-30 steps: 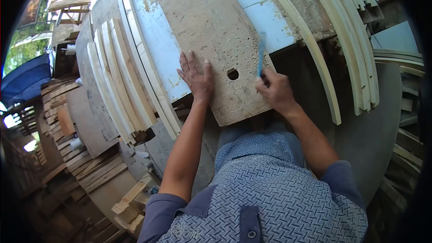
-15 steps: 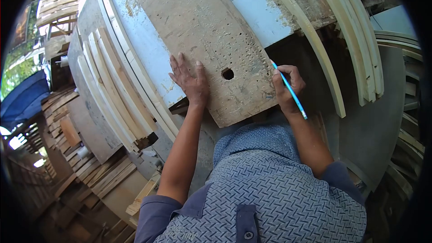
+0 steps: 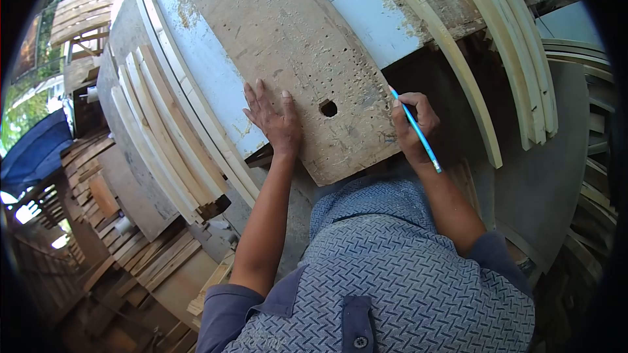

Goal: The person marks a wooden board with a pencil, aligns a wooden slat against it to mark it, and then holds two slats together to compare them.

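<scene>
A long brown board [image 3: 288,46], scarred with small holes and one larger dark hole [image 3: 328,108], points toward my body. My left hand [image 3: 275,121] lies on the board's left edge with its fingers spread, holding nothing. At the right edge, my right hand [image 3: 415,124] pinches a light blue pencil [image 3: 420,136] between thumb and fingers. The pencil's tip is at the board's right edge, and its other end slants down over my wrist. Pale blue surfaces [image 3: 379,23] show on both sides of the board.
Curved wooden strips [image 3: 451,62] arch on the right, with more strips [image 3: 523,59] beyond them. To the left lie several curved pieces [image 3: 163,124] side by side. Stacked wood [image 3: 157,258] fills the lower left, below a blue tarp [image 3: 36,153].
My right hand and the pencil have shifted slightly left in the view. The board and my left hand appear a few pixels further left too, as the view has moved slightly.
</scene>
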`<state>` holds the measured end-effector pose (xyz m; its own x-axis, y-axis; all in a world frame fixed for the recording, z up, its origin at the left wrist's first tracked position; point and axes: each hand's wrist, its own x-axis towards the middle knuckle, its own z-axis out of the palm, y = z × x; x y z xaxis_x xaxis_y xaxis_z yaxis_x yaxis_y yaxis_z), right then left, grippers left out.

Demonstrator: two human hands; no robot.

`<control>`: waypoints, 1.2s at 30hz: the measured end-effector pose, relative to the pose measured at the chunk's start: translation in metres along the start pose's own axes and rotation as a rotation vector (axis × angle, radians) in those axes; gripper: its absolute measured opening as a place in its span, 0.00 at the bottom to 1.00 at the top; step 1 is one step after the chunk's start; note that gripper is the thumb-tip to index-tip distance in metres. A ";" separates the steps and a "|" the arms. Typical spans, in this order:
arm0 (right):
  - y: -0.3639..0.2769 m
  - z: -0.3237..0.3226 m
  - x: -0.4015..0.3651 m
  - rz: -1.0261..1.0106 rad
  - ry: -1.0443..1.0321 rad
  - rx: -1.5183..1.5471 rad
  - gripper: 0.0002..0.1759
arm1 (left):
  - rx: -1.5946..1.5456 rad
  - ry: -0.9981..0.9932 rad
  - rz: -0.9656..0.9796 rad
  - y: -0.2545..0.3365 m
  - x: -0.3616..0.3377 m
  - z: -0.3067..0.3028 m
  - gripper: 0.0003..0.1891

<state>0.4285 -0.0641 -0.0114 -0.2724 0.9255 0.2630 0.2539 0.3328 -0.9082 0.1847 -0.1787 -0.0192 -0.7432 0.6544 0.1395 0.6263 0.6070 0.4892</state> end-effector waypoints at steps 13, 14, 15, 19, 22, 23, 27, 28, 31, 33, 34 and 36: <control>0.001 0.000 0.001 -0.039 -0.041 -0.007 0.07 | 0.000 -0.001 -0.007 0.000 0.000 0.000 0.34; 0.001 0.000 0.001 -0.044 -0.039 -0.015 0.07 | 0.004 0.000 -0.007 0.000 0.000 0.001 0.34; 0.001 0.000 0.001 -0.049 -0.038 -0.023 0.07 | 0.004 -0.001 -0.006 0.000 0.000 0.001 0.34; 0.001 0.001 0.001 -0.058 -0.036 -0.033 0.07 | 0.004 -0.002 -0.001 -0.001 0.000 0.001 0.34; 0.000 -0.001 0.001 -0.059 -0.067 -0.020 0.07 | 0.005 -0.003 -0.003 -0.001 0.000 0.001 0.34; 0.000 0.000 0.000 -0.036 -0.050 -0.019 0.07 | 0.005 -0.005 -0.005 -0.001 0.000 0.000 0.34; 0.001 0.000 0.002 -0.087 -0.069 -0.016 0.07 | -0.003 -0.004 -0.004 -0.002 0.000 0.000 0.34; 0.001 0.000 0.001 -0.088 -0.067 -0.017 0.07 | -0.005 -0.004 -0.006 -0.001 0.000 0.000 0.34; 0.003 0.001 0.000 -0.042 -0.036 -0.031 0.06 | -0.009 -0.002 -0.006 0.000 0.000 0.001 0.34; 0.003 0.001 0.001 -0.096 -0.059 -0.030 0.06 | -0.008 -0.001 -0.006 -0.001 0.000 0.000 0.34; 0.001 0.000 0.002 -0.095 -0.057 -0.031 0.06 | -0.007 -0.004 -0.009 0.000 0.000 0.000 0.34; -0.002 -0.002 0.003 -0.062 -0.072 -0.009 0.06 | -0.010 -0.006 -0.011 0.001 0.000 0.000 0.34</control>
<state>0.4290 -0.0614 -0.0085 -0.3538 0.8878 0.2943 0.2425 0.3910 -0.8879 0.1856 -0.1780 -0.0189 -0.7483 0.6507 0.1288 0.6159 0.6095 0.4991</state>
